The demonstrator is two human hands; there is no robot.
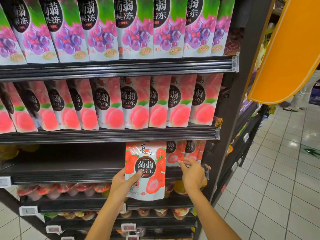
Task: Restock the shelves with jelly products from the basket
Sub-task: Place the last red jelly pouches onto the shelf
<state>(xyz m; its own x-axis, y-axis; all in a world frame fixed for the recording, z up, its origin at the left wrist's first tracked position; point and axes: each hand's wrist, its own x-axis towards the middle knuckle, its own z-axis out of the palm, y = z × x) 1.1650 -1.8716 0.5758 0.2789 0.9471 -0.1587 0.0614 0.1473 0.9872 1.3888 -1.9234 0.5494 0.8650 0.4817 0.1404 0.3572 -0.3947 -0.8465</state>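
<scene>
My left hand (123,181) grips a strawberry jelly pouch (148,172) by its lower left side, thumb on the front, and holds it upright in front of the third shelf (65,172). Two more strawberry pouches (174,153) stand at the right end of that shelf. My right hand (193,172) reaches toward them, its fingertips at the bottom edge of the pouches; whether it pinches one I cannot tell. The basket is out of view.
Grape pouches (135,30) fill the top shelf and peach pouches (136,103) the second. Jelly cups (64,189) sit on the lower shelves. The third shelf's left part is dark and bare. An orange sign (287,54) hangs at the right above a tiled aisle (277,170).
</scene>
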